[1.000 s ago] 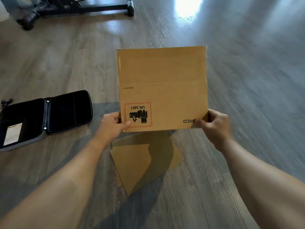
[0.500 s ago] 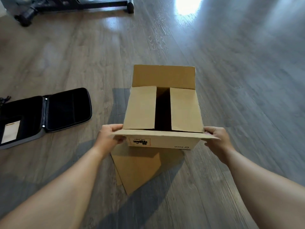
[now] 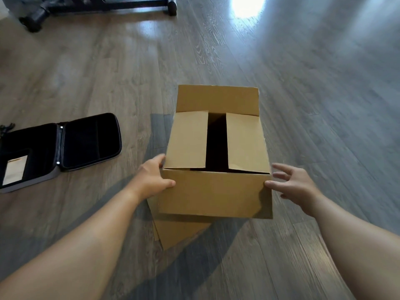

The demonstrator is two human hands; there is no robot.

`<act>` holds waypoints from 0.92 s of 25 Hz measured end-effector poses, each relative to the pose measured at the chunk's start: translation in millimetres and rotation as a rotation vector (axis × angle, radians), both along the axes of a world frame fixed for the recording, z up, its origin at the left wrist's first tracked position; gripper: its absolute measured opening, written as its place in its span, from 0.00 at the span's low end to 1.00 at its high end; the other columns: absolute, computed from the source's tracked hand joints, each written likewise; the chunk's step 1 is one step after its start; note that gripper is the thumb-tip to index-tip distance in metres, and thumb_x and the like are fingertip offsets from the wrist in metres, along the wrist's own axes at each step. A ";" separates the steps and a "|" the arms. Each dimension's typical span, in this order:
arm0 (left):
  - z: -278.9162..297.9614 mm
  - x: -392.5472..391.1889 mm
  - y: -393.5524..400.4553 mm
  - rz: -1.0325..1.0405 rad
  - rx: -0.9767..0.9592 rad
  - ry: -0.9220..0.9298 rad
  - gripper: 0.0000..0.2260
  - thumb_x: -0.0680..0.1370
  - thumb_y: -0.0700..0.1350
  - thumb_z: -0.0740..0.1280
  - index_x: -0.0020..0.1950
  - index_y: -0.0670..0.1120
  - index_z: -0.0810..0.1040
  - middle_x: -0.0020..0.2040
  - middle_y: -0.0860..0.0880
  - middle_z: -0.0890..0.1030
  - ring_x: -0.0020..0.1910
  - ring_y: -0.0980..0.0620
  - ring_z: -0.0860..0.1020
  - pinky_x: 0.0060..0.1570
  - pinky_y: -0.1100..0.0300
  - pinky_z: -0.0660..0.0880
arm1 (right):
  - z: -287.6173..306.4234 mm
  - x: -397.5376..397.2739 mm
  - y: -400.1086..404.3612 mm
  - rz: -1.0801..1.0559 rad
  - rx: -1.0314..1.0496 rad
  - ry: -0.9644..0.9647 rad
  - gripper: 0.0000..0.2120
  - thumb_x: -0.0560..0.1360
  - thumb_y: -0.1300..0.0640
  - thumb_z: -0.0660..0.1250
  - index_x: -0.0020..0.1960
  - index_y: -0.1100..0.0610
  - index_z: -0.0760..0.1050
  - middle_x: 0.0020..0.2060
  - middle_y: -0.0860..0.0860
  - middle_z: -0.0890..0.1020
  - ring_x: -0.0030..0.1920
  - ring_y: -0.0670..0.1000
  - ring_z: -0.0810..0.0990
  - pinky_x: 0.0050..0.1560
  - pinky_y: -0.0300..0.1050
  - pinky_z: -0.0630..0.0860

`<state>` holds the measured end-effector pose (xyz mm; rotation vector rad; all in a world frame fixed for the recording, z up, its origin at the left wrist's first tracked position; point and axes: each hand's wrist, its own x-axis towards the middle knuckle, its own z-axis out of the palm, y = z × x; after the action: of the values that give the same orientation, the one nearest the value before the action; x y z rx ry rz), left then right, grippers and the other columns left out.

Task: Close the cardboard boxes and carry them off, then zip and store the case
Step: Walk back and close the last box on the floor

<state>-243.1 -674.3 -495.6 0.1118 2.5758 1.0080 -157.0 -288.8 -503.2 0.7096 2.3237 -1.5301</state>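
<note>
flat cardboard nearest on the floor, partly under the box. box upright on top of it, mid-frame. left hand on the near left corner, thumb over the front flap, fingers curled round the side. right hand at the near right corner, fingers spread, thumb tip touching the flap edge. side flaps folded in with a dark gap between, far flap standing. case lying unzipped, well left. black frame farthest.
</note>
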 end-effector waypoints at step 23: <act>47.5 0.3 76.8 -0.121 -0.939 0.797 0.21 0.71 0.41 0.60 0.61 0.42 0.82 0.76 0.42 0.67 0.77 0.36 0.56 0.67 0.23 0.41 | 33.9 -44.7 -73.8 0.337 1.015 0.625 0.21 0.76 0.64 0.64 0.68 0.54 0.79 0.71 0.48 0.76 0.76 0.58 0.67 0.72 0.67 0.61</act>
<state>-242.8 -597.5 -448.1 0.4753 3.3817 -0.4747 -201.7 -362.6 -469.2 -0.0625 3.4416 -0.3469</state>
